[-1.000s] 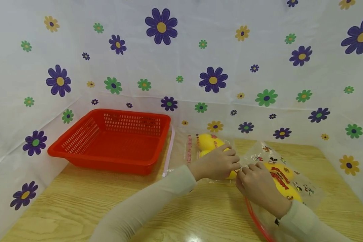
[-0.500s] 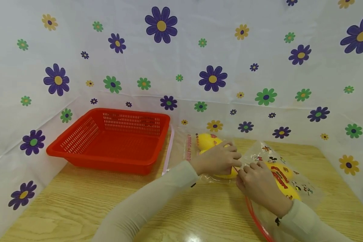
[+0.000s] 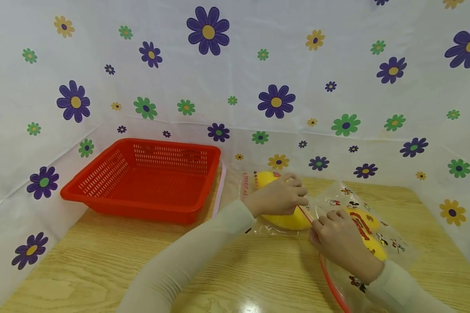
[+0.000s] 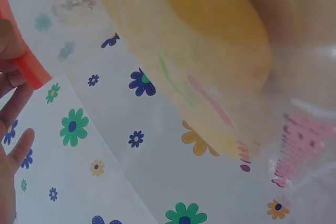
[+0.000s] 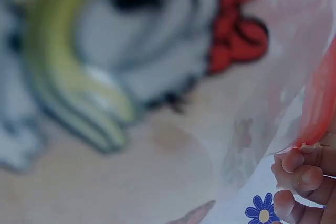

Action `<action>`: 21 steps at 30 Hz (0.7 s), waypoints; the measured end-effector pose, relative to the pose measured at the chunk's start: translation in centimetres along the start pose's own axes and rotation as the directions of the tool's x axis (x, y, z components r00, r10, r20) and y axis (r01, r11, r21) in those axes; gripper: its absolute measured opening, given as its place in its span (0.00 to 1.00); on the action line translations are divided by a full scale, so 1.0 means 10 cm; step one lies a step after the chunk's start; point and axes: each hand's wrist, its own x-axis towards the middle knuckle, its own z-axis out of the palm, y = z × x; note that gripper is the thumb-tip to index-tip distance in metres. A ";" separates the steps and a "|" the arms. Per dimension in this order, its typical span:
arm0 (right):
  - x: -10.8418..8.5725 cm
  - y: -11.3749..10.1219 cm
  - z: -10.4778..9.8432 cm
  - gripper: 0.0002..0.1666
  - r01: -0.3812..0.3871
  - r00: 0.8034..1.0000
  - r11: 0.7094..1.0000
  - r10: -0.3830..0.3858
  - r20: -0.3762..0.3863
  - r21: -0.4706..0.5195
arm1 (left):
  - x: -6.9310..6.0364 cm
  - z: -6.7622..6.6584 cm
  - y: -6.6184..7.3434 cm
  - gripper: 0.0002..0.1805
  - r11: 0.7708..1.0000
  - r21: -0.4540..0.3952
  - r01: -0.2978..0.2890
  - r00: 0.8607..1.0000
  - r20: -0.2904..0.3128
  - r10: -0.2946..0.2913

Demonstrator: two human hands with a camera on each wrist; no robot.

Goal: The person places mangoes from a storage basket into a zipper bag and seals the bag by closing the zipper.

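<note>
A clear zip bag with cartoon prints and a red edge strip lies at the right in the head view. Yellow rounded contents show through it. My left hand pinches the upper end of that strip; the left wrist view shows the red strip end against its fingers. Lower along the same edge, my right hand grips the bag. In the right wrist view its curled fingertips meet the strip. Behind my left hand lies a second clear bag, with pink print and yellow contents.
A red slotted plastic basket stands at the left on the wooden table. Beside it runs the second bag's lilac strip. A white flower-patterned sheet encloses the back and sides.
My left hand has shifted slightly up and left, drawing away from the right. More red strip now shows between the hands. The right hand has barely moved.
</note>
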 end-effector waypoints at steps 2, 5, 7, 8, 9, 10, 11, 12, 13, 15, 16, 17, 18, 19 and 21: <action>-0.01 0.00 -0.01 0.27 -0.002 1.000 1.000 0.002 0.006 -0.007 | 0.00 0.00 -0.02 0.13 1.000 -0.009 0.004 1.000 0.003 -0.004; -0.02 -0.01 -0.04 0.31 -0.005 1.000 1.000 0.005 0.015 -0.006 | 0.01 0.01 -0.06 0.12 1.000 -0.012 0.011 1.000 -0.011 -0.011; -0.03 -0.02 -0.05 0.31 -0.009 1.000 1.000 0.009 0.017 -0.002 | 0.01 0.01 -0.08 0.12 1.000 -0.008 0.018 1.000 -0.022 -0.018; -0.03 -0.02 -0.06 0.31 -0.009 1.000 1.000 0.009 0.017 -0.002 | 0.01 0.02 -0.08 0.12 1.000 0.000 0.023 0.999 -0.024 -0.023; -0.04 -0.02 -0.06 0.31 -0.008 1.000 1.000 0.008 0.017 -0.002 | 0.01 0.02 -0.09 0.12 1.000 0.007 0.029 0.999 -0.026 -0.029; -0.04 -0.03 -0.07 0.31 -0.007 1.000 1.000 0.007 0.019 -0.007 | 0.01 0.02 -0.10 0.12 0.999 0.013 0.036 0.999 -0.026 -0.035; -0.04 -0.03 -0.07 0.30 -0.004 1.000 1.000 0.004 0.020 -0.011 | 0.01 0.03 -0.10 0.12 0.999 0.021 0.041 0.999 -0.022 -0.041; -0.04 -0.03 -0.07 0.29 -0.002 1.000 1.000 0.002 0.021 -0.014 | 0.01 0.03 -0.11 0.12 0.999 0.029 0.046 0.999 -0.020 -0.045; -0.05 -0.03 -0.07 0.26 0.001 1.000 1.000 -0.001 0.024 -0.017 | 0.01 0.04 -0.11 0.12 0.998 0.033 0.050 0.999 -0.016 -0.050; -0.05 -0.03 -0.08 0.22 0.007 0.999 1.000 -0.006 0.035 -0.019 | 0.01 0.04 -0.12 0.11 0.998 0.039 0.058 0.998 -0.016 -0.057; -0.05 -0.03 -0.09 0.20 0.009 0.999 1.000 -0.008 0.040 -0.020 | 0.02 0.04 -0.12 0.11 0.997 0.042 0.061 0.998 -0.015 -0.060; -0.05 -0.02 -0.09 0.18 0.009 0.999 1.000 -0.009 0.046 -0.019 | 0.02 0.04 -0.12 0.11 0.997 0.045 0.062 0.998 -0.013 -0.062; -0.05 -0.02 -0.09 0.17 0.009 0.999 1.000 -0.008 0.052 -0.018 | 0.02 0.04 -0.13 0.11 0.997 0.048 0.065 0.998 -0.012 -0.064; -0.06 -0.02 -0.10 0.16 0.009 0.998 1.000 -0.008 0.058 -0.017 | 0.02 0.04 -0.13 0.11 0.997 0.050 0.066 0.998 -0.011 -0.066; -0.06 -0.02 -0.11 0.16 0.008 0.998 1.000 -0.007 0.062 -0.015 | 0.03 0.04 -0.14 0.11 0.996 0.059 0.067 0.998 -0.006 -0.067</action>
